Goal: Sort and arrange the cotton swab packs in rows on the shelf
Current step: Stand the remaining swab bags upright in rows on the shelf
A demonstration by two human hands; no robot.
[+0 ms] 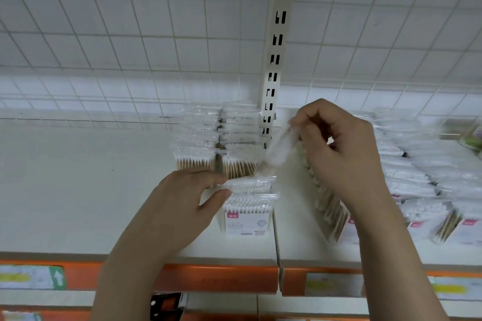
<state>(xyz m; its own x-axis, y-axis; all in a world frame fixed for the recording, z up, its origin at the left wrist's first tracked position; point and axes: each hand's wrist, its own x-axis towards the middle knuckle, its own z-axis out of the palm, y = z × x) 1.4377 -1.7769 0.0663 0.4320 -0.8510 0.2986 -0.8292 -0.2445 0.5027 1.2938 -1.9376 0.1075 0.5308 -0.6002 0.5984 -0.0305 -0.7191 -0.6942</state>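
Both forearms come up from the bottom edge, over the orange price rail (216,277) on the shelf (78,190) front. My left hand (180,206) rests on the white shelf, fingers and thumb curled round the left edge of the two front packs (247,206) of cotton swabs, which stand just left of the seam between shelf sections. Behind those, two rows of packs (219,138) run back to the grid panel (130,34), beside the slotted upright (273,60). My right hand (341,148) is raised off the shelf, fingers curled, pinching the top of a blurred clear pack (280,146) that hangs tilted near the upright's base. More packs show under that hand, tilted; can't tell if I hold them too. Right shelf section: further rows of packs (417,177), well apart from the left group.
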